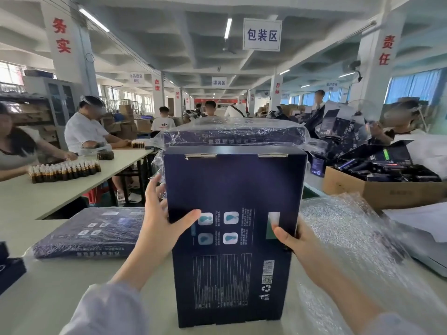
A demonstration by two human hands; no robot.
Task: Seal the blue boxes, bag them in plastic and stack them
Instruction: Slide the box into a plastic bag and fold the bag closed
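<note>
I hold a dark blue box (232, 189) in front of me, its printed back face toward me and its closed end away from me. My left hand (159, 223) grips its left edge, thumb across the printed face. My right hand (295, 240) grips the right edge, thumb on the face. Clear plastic (157, 165) shows at the box's far left corner. Behind it sits a stack of bagged blue boxes (232, 135). Another bagged blue box (92, 233) lies flat at the left.
A heap of clear plastic bags (350, 238) lies on the table at my right. A cardboard carton (377, 189) of dark items stands at the back right. Workers sit at a left table with brown bottles (64, 170).
</note>
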